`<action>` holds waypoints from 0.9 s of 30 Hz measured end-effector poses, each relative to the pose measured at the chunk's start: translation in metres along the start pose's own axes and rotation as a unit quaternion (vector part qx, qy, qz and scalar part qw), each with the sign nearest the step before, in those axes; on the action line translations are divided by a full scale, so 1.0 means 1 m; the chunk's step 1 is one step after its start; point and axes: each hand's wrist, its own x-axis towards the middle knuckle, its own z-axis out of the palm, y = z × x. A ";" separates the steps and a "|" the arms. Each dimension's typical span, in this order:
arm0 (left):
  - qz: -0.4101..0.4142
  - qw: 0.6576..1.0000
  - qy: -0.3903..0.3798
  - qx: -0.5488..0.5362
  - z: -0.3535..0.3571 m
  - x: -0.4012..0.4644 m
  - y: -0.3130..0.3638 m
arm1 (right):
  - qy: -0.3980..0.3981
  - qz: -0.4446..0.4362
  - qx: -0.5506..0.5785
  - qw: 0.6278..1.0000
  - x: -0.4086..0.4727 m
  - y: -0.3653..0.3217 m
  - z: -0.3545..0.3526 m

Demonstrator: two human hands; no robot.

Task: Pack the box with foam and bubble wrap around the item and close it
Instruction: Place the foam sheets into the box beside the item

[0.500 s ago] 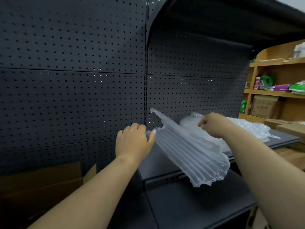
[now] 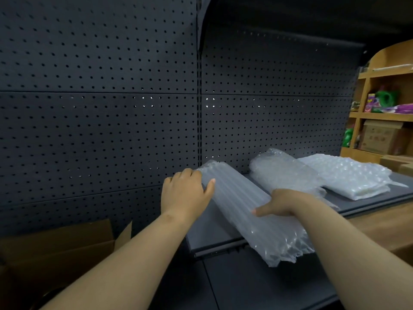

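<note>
Head view: air-column wrap lies across shelf edge, left hand & right hand both clamped on its sides. Probably light, soft, slippery; hold by both long edges.

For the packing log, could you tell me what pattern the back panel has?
Dark grey pegboard panel with rows of small holes; head view.

Dark perforated metal back panels behind a grey shelf, wooden shelving at far right.
</note>
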 end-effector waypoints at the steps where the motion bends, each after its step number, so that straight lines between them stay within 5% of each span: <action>1: -0.003 1.000 -0.006 0.000 -0.001 0.000 0.000 | -0.005 0.001 0.007 1.000 -0.001 -0.001 0.001; 10: -0.005 1.000 0.001 0.015 -0.011 -0.007 -0.014 | 0.012 0.005 0.097 0.995 -0.009 -0.007 -0.004; 18: 0.037 0.992 0.118 0.005 -0.053 -0.020 -0.044 | 0.081 -0.133 0.020 0.988 -0.054 -0.041 -0.015; 27: 0.099 0.989 0.008 0.109 -0.091 -0.044 -0.129 | 0.150 -0.308 -0.195 0.919 -0.085 -0.131 0.010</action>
